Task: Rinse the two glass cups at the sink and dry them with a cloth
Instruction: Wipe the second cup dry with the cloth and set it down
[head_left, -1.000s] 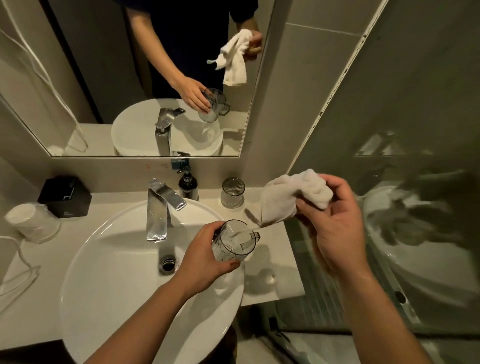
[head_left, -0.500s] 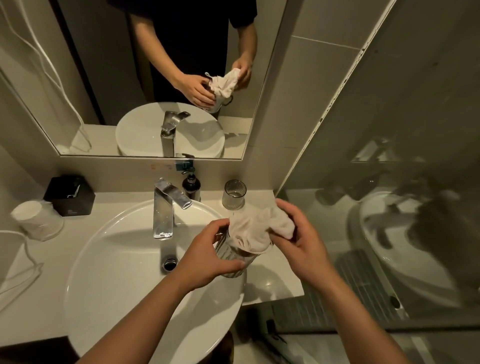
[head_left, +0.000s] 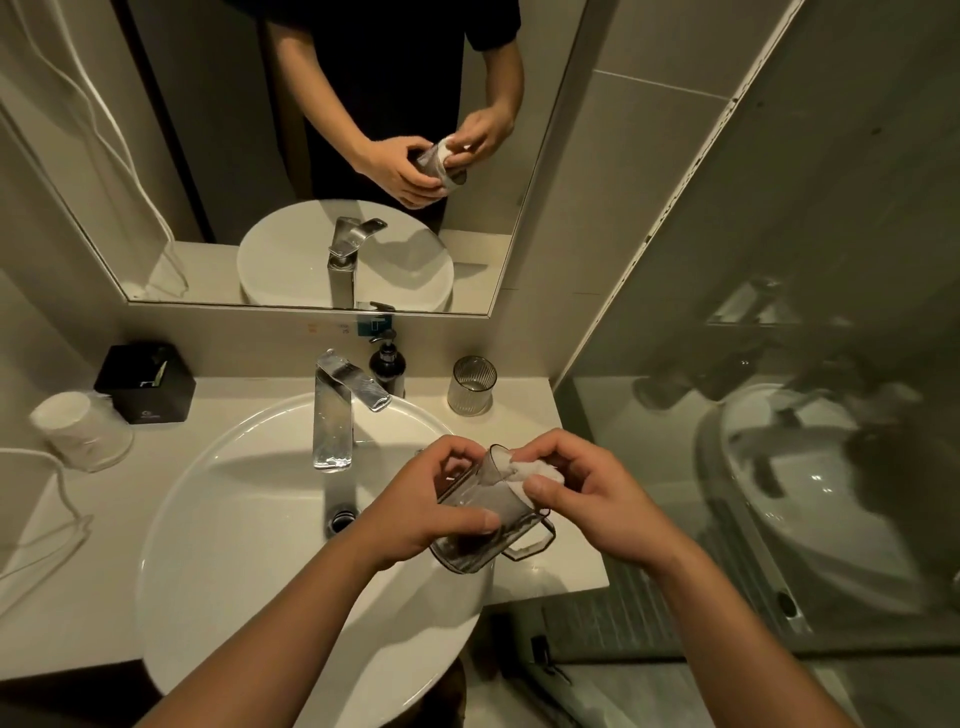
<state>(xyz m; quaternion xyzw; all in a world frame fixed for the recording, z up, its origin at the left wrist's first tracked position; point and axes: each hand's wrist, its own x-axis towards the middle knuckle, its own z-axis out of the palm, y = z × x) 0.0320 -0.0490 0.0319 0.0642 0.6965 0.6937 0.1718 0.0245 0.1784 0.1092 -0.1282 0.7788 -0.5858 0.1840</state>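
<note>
Bathroom counter (head_left: 524, 415) with white basin (head_left: 234, 545), faucet (head_left: 332, 415), mirror (head_left: 249, 130)

Smoke-grey clear glass cup with a handle (head_left: 467, 551): plain walls, no pattern; plain white cloth (head_left: 535, 474), no print. Grey-tinted ribbed glass cup (head_left: 471, 385): vertical ribbing all round; round white ceramic basin (head_left: 234, 545), mirror-bright chrome tap (head_left: 332, 415) and cream stone countertop (head_left: 522, 413) are all unpatterned. Glossy black pump bottle (head_left: 387, 364), matte black cube box (head_left: 148, 387) with a small pale logo low on its front, white paper cup (head_left: 78, 434), and a solid black shirt (head_left: 395, 78) reflected in the mirror.
</note>
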